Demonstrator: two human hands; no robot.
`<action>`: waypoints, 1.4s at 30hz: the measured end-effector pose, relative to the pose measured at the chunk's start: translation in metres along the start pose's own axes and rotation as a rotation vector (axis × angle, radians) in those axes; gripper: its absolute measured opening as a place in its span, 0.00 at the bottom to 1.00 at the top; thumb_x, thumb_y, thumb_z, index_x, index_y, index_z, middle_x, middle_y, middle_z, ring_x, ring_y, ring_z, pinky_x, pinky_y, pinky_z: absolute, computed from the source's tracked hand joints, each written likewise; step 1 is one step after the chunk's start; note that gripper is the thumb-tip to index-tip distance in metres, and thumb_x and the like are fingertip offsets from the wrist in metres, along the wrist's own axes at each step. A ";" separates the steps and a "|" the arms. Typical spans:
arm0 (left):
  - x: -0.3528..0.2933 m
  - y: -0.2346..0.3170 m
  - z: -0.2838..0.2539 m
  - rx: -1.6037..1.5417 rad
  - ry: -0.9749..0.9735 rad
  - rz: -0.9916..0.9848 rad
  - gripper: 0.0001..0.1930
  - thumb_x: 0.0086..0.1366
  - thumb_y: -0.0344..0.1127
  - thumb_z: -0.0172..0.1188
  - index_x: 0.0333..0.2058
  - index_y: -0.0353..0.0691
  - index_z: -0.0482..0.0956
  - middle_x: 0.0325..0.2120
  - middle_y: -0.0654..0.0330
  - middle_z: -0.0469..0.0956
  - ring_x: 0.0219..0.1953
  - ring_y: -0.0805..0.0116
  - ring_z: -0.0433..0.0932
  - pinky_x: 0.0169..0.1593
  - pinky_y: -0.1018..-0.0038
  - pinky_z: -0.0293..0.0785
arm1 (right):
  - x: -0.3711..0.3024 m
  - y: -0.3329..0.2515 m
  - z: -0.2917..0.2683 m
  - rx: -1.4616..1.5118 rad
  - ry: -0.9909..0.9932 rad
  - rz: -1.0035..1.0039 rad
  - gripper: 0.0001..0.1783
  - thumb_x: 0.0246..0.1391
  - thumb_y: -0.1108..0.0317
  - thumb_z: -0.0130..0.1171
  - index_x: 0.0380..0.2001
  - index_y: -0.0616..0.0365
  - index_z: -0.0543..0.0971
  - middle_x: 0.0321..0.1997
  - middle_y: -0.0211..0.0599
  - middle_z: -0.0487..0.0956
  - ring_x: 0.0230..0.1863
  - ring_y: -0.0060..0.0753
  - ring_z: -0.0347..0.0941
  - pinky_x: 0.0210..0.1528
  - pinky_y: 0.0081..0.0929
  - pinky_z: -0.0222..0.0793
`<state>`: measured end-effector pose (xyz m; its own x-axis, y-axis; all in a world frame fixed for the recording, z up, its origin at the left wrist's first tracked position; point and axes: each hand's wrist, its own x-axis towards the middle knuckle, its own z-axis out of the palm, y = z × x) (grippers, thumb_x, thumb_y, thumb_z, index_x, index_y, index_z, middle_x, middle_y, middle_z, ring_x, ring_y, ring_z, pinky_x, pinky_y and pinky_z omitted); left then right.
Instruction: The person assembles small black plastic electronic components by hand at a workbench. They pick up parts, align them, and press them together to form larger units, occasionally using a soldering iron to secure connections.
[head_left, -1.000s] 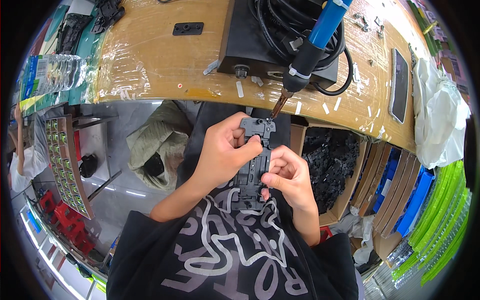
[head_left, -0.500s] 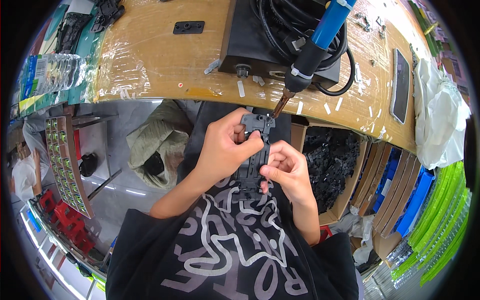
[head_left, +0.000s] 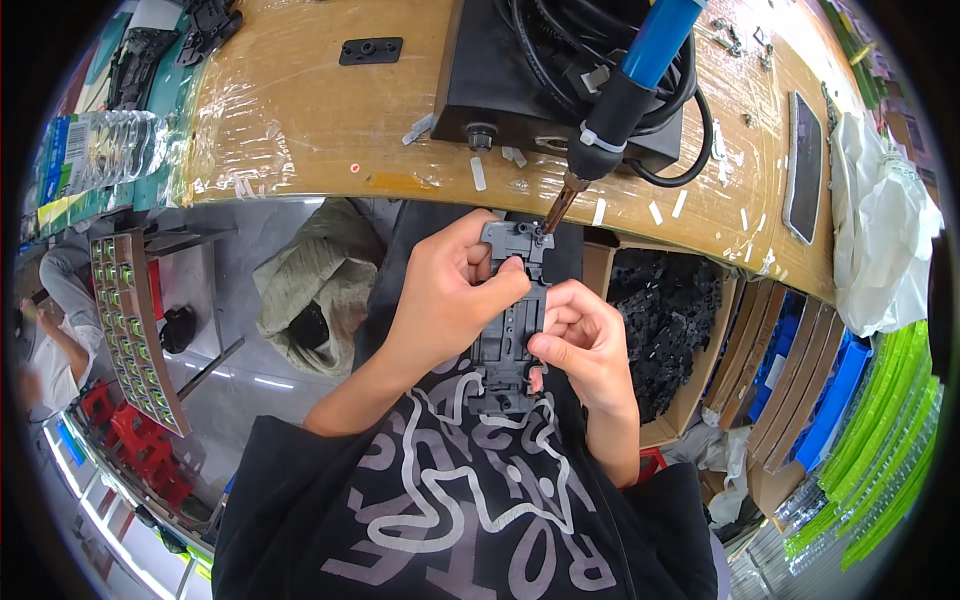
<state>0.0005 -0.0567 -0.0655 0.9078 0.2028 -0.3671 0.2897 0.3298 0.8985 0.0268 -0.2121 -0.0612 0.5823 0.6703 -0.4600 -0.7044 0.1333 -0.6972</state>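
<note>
A long black moulded plastic part (head_left: 505, 350) is held lengthwise in front of my chest. My left hand (head_left: 445, 295) is closed on its upper left side, with the thumb lying across its face. My right hand (head_left: 588, 345) grips the right edge lower down, fingers curled behind it. The part's far end touches or nearly touches the metal tip of a blue-handled tool (head_left: 660, 50) that looks like a soldering iron; contact is hard to tell. No hand is on that tool, which slants down from above.
On the wooden table (head_left: 300, 120) are a black box (head_left: 540, 120) with coiled cables, a flat black plate (head_left: 370, 51) and a phone-like slab (head_left: 802, 168). A carton of black parts (head_left: 665, 330) stands at right below the table edge. A cloth sack (head_left: 315, 280) sits left.
The plastic part's lower end has dropped slightly toward me, and my right hand has shifted a little right. Both hands keep their hold. The background person's arm at far left has moved.
</note>
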 end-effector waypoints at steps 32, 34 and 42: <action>0.048 0.127 -0.129 0.500 0.313 0.401 0.06 0.56 0.35 0.54 0.33 0.43 0.72 0.22 0.70 0.72 0.22 0.84 0.70 0.21 0.87 0.61 | -0.127 0.240 -0.447 0.234 1.496 0.001 0.07 0.48 0.65 0.45 0.30 0.54 0.67 0.25 0.34 0.73 0.18 0.34 0.70 0.23 0.33 0.72; 0.084 0.131 -0.164 0.452 0.504 0.657 0.08 0.55 0.36 0.55 0.33 0.43 0.73 0.21 0.69 0.74 0.22 0.84 0.70 0.20 0.87 0.61 | -0.115 0.210 -0.424 0.461 1.516 0.150 0.10 0.44 0.65 0.51 0.29 0.58 0.68 0.30 0.39 0.72 0.29 0.41 0.71 0.30 0.37 0.72; 0.138 0.149 -0.209 1.654 0.964 0.405 0.31 0.51 0.56 0.51 0.50 0.46 0.60 0.49 0.50 0.61 0.46 0.44 0.64 0.47 0.58 0.62 | -0.083 -0.037 -0.223 -0.090 1.214 -0.895 0.19 0.48 0.70 0.52 0.44 0.60 0.65 0.41 0.39 0.70 0.38 0.32 0.68 0.40 0.26 0.67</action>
<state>0.1052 0.2128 -0.0326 0.7072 0.5742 0.4125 0.6141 -0.7880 0.0440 0.0947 -0.4353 -0.1196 0.7972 -0.6037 -0.0077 0.0546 0.0848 -0.9949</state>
